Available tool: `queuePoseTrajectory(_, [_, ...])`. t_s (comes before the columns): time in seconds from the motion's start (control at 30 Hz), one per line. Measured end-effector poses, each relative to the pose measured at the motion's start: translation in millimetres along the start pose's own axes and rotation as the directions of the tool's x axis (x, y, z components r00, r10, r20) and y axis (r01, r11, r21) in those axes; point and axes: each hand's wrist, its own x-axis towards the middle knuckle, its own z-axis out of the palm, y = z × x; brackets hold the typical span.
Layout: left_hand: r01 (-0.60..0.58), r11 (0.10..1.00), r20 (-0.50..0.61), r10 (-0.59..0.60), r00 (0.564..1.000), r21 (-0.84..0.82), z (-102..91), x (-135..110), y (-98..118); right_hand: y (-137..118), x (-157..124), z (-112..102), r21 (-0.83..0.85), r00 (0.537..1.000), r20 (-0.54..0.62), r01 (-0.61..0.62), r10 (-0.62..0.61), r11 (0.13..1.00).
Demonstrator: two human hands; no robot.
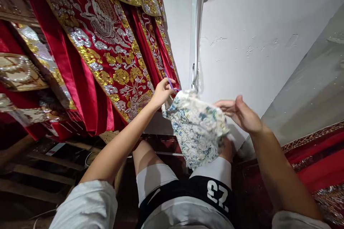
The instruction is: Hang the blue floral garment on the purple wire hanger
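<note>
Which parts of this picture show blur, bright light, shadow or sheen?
Head view: motion blur softens the cloth, mostly at its right edge; head view: the wall is bright, the slats lie in deep shadow; head view: sheen on the red satin.

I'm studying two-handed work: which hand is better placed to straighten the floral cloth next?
Probably the right hand: it is open beside the floral cloth, while the left hand is pinching a thin purple item.
</note>
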Motion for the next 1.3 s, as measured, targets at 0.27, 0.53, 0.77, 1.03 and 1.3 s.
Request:
queuePoseTrajectory(0.27, [0.211, 0.887, 0.511, 0.032, 0.859, -0.411, -17.3, -69, 29, 70, -7, 64, -0.562, 0.955, 0.210, 0.293, -0.210, 0.773])
queuePoseTrajectory(0.53, [0.138, 0.975, 0.457, -0.044, 0.888, -0.175, 2.1, -80, 65, 90, -11, 83, -0.698, 0.803, -0.008, 0.422, -0.596, 0.578])
queuePoseTrajectory(0.77, [0.205, 0.951, 0.098, -0.187, 0.978, -0.231, -41.6, -76, -4, 52, -12, -28, -0.879, 0.833, -0.313, -0.072, -0.457, 0.472])
queuePoseTrajectory(1.03, [0.439, 0.847, 0.015, -0.456, 0.890, -0.298, 28.1, -148, -95, 45, 13, 12, -0.899, 0.883, -0.217, -0.014, -0.417, 0.437])
queuePoseTrajectory(1.3, [0.483, 0.703, -0.263, -0.671, 0.693, -0.522, 65.5, -215, -126, 110, -71, 85, -0.202, 0.900, -0.435, -0.065, -0.031, 0.977])
